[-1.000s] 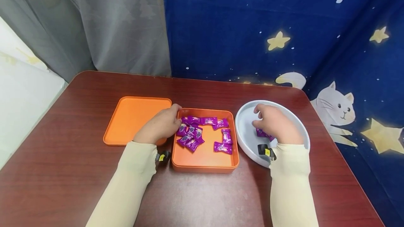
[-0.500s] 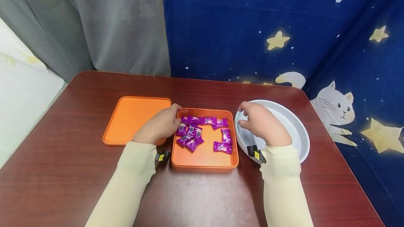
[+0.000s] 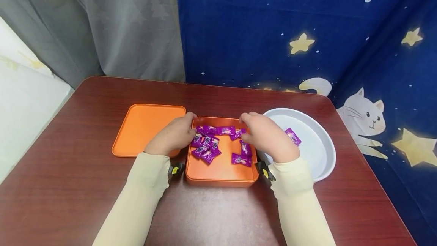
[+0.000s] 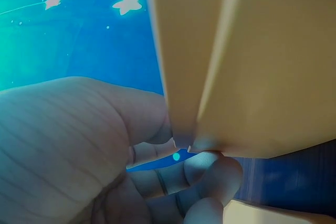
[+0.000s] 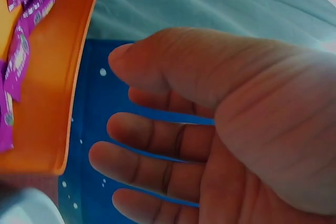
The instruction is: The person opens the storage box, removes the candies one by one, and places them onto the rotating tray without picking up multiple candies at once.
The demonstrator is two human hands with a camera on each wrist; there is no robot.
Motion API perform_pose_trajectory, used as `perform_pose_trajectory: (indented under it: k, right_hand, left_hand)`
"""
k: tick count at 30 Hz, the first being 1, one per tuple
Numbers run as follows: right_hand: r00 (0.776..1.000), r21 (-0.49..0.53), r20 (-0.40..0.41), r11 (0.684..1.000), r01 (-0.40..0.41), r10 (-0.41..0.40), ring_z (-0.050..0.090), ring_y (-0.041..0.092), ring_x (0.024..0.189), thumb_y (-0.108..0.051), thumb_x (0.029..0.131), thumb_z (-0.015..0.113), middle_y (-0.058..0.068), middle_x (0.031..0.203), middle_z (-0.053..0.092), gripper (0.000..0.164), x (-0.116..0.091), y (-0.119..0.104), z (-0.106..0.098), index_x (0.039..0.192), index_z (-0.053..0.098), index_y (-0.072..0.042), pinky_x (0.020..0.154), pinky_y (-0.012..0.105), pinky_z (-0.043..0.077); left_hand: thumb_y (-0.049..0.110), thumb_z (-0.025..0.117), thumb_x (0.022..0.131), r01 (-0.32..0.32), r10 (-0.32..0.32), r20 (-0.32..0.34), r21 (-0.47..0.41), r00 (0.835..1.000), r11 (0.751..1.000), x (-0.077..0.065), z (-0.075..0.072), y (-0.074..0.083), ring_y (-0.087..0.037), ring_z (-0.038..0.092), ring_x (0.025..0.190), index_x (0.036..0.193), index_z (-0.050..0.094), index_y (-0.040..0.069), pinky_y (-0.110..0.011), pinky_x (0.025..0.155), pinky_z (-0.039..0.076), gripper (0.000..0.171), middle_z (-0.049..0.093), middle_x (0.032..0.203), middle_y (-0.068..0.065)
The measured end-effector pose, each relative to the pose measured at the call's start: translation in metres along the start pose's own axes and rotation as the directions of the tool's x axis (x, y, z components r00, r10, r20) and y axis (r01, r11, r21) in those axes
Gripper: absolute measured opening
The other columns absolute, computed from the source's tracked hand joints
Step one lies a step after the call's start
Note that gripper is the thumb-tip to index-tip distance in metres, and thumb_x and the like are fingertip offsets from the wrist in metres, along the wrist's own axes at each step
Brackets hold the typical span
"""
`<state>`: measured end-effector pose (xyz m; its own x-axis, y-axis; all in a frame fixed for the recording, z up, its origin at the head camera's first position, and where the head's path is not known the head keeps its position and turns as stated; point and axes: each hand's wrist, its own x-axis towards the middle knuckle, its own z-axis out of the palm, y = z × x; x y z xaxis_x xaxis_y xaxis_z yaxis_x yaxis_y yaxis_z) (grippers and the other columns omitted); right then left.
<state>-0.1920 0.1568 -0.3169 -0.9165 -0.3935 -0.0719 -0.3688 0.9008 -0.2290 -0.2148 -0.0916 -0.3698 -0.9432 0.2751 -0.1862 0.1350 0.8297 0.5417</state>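
Observation:
My left hand [image 3: 172, 136] holds the left wall of an open orange plastic box [image 3: 222, 175]. In the left wrist view, the thumb [image 4: 149, 116] lies against one side of the box wall, with curled fingers [image 4: 212, 174] at the other. Several purple wrapped candies [image 3: 206, 145] lie inside, bunched at the left and along the back and right walls. My right hand [image 3: 269, 137] is over the box's right rim. The right wrist view shows its fingers [image 5: 131, 129] loosely spread, nothing between them. One purple candy [image 3: 293, 136] lies on the round white tray [image 3: 317, 158].
An orange lid [image 3: 146, 130] lies flat left of the box, partly behind the left hand. All stand on a dark red wooden table [image 3: 218, 215]. A grey curtain [image 3: 133, 26] and a blue starry curtain [image 3: 246, 29] hang behind its far edge.
My right hand has moved left from over the white tray to the box's right rim, uncovering the candy on the tray. The left hand and the box have stayed in place.

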Motion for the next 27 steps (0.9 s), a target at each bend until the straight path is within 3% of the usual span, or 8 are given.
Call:
perform_pose_trajectory:
  k: [10,21,27]
  right_hand:
    - [0.998,0.009,0.015,0.998,0.064,-0.064,0.056,0.017,0.084,-0.022,0.079,0.073,0.005,0.098,0.061,0.035,0.005,-0.012,0.009,0.109,0.057,-0.013,0.083,0.038,0.055]
    - [0.991,-0.036,0.051,0.991,0.129,-0.127,0.057,0.019,0.091,-0.022,0.08,0.07,0.007,0.107,0.062,0.04,0.014,-0.018,0.021,0.116,0.058,-0.009,0.09,0.039,0.051]
    - [0.986,-0.037,0.073,0.987,0.154,-0.151,0.057,0.017,0.088,-0.02,0.079,0.069,0.006,0.105,0.064,0.036,0.02,-0.022,0.029,0.112,0.06,-0.01,0.086,0.036,0.053]
  left_hand:
    - [0.021,0.053,0.093,-0.007,0.007,0.005,-0.011,1.0,1.0,0.0,0.001,0.0,-0.025,0.055,0.102,0.135,0.036,0.007,-0.049,0.098,0.045,0.047,0.06,0.112,-0.012]
    - [0.022,0.052,0.094,-0.006,0.006,0.007,-0.014,1.0,1.0,0.001,0.001,-0.001,-0.027,0.055,0.106,0.135,0.035,0.006,-0.05,0.098,0.044,0.047,0.058,0.118,-0.014]
    - [0.021,0.052,0.093,-0.009,0.009,0.013,-0.011,1.0,1.0,0.001,0.0,-0.002,-0.026,0.055,0.104,0.135,0.035,0.006,-0.05,0.098,0.045,0.047,0.059,0.117,-0.014]
